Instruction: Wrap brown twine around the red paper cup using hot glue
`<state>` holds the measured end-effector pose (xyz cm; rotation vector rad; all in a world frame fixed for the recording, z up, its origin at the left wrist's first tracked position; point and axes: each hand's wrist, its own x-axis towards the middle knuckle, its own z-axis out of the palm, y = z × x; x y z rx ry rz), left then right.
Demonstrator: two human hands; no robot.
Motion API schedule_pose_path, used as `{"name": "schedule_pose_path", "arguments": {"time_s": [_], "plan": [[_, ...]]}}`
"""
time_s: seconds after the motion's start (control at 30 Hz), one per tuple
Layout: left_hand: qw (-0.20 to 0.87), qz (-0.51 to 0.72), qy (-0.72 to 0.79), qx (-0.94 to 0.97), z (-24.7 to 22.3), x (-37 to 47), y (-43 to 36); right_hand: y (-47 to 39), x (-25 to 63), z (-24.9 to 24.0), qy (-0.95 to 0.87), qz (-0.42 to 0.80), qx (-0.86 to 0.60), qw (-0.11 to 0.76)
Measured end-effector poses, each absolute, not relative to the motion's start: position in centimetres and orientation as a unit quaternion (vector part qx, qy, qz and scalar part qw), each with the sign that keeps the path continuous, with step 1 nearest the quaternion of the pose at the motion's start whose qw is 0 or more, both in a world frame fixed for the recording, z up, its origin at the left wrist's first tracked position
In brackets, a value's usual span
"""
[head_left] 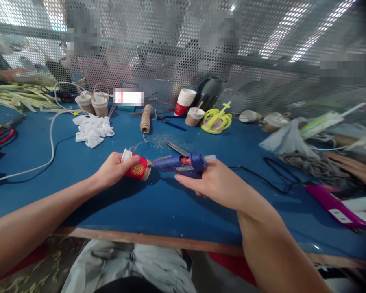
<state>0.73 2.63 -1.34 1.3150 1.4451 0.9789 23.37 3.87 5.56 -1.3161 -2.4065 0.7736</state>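
Observation:
My left hand [116, 167] is closed around a red paper cup [137, 167] with a gold emblem, tipped on its side above the table. Some twine seems to circle the cup's end nearest the glue gun. In my right hand [219, 181] is a blue glue gun [179, 163], with a pale glue stick poking out of its back. The nozzle points left and meets or nearly meets the cup's end; I cannot tell which. From a spool of twine [145, 119] a strand runs down toward the cup. Behind the gun lie metal scissors [177, 148], partly covered.
Crumpled white tissue [93, 129] and wrapped cups [100, 105] stand back left. Stacked paper cups [184, 101] and a yellow crown-shaped piece [216, 121] are farther back. At right lie a black cord [274, 175], a purple glue gun [338, 205] and another person's arm [354, 167].

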Motion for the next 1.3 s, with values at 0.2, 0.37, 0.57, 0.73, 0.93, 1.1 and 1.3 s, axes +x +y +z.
{"name": "schedule_pose_path", "arguments": {"time_s": [0.2, 0.37, 0.57, 0.73, 0.93, 1.1, 1.3], "plan": [[0.453, 0.394, 0.59, 0.54, -1.36, 0.81, 2.59, 3.74, 23.51, 5.48, -0.85, 0.254, -0.437, 0.147], [0.448, 0.402, 0.592, 0.536, -1.08, 1.04, 2.52, 3.68, 23.54, 5.49, -0.845, 0.267, -0.439, 0.149], [0.466, 0.405, 0.585, 0.526, -1.28, 0.94, 2.57, 3.59, 23.66, 5.23, -0.85, 0.241, -0.452, 0.124], [0.463, 0.411, 0.584, 0.525, -1.23, 0.93, 2.54, 3.53, 23.45, 5.48, -0.845, 0.239, -0.461, 0.131], [0.447, 0.401, 0.595, 0.534, -1.31, 0.9, 2.59, 3.44, 23.55, 5.33, -0.843, 0.235, -0.467, 0.124], [0.436, 0.395, 0.585, 0.559, -1.48, 0.84, 2.4, 3.45, 23.52, 5.54, -0.837, 0.237, -0.477, 0.125], [0.413, 0.391, 0.585, 0.578, -1.25, 0.96, 2.04, 3.69, 23.35, 5.88, -0.843, 0.249, -0.456, 0.141]]}}
